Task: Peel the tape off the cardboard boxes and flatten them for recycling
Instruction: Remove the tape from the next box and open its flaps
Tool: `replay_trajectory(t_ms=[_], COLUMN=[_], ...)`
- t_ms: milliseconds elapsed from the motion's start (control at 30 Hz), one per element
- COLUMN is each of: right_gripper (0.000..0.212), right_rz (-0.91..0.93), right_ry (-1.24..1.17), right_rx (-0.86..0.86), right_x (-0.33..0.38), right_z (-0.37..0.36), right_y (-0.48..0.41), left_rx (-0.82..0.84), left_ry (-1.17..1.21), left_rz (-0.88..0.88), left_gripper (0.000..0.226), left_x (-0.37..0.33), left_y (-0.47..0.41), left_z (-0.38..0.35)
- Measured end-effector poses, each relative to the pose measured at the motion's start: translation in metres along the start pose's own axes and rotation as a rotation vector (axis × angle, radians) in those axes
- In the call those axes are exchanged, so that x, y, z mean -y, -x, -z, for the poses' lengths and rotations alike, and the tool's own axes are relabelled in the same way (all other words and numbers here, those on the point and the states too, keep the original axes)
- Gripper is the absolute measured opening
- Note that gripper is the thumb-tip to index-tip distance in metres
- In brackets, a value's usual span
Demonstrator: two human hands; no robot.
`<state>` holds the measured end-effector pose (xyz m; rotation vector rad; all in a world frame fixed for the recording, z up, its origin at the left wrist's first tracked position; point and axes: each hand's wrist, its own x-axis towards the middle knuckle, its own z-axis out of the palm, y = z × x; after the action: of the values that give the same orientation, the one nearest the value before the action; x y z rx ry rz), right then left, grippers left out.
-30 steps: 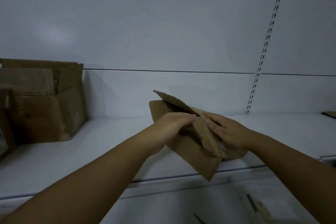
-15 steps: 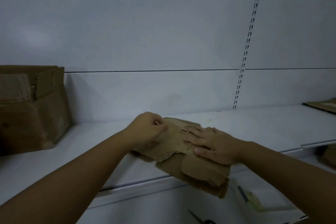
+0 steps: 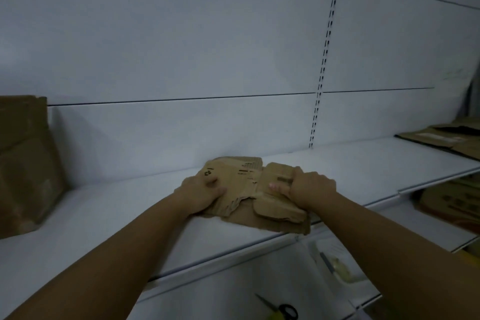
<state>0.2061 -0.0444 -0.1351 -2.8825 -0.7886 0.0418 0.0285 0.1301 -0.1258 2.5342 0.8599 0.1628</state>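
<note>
A small flattened cardboard box point(image 3: 242, 183), torn and creased, lies on the white shelf point(image 3: 104, 221) near its front edge, with its right corner hanging over. My left hand point(image 3: 201, 193) grips the box's left edge, thumb on top. My right hand point(image 3: 310, 189) holds the right side, fingers curled over a folded flap and thumb lying on the top face. I cannot make out any tape on the box.
An upright open cardboard box point(image 3: 24, 163) stands at the shelf's left end. Flattened cardboard point(image 3: 446, 138) lies at the right end, with more cardboard point(image 3: 452, 205) on the shelf below. Scissors point(image 3: 281, 309) and a white tray point(image 3: 335, 265) sit lower down.
The box was tilted up between my hands; now it lies flat on the shelf. My right hand went from pressing flat on top to gripping the right side.
</note>
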Motion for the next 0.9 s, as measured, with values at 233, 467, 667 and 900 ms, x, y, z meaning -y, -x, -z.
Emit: replay_trajectory(t_ms=[233, 467, 667, 900], right_gripper=[0.07, 0.09, 0.124, 0.115], right_rz=[0.078, 0.021, -0.01, -0.101], right_ry=[-0.312, -0.662, -0.916, -1.362], right_rx=[-0.15, -0.297, -0.18, -0.012], right_x=[0.001, -0.012, -0.054, -0.171], right_z=[-0.002, 0.01, 0.03, 0.059], right_y=[0.023, 0.05, 0.056, 0.078], left_rx=[-0.214, -0.23, -0.027, 0.054], left_ry=[0.11, 0.66, 0.986, 0.876], left_rz=[0.166, -0.006, 0.115, 0.02], left_gripper=[0.065, 0.052, 0.061, 0.048], left_x=[0.02, 0.018, -0.005, -0.117], left_y=[-0.014, 0.003, 0.019, 0.043], left_z=[0.002, 0.011, 0.019, -0.001])
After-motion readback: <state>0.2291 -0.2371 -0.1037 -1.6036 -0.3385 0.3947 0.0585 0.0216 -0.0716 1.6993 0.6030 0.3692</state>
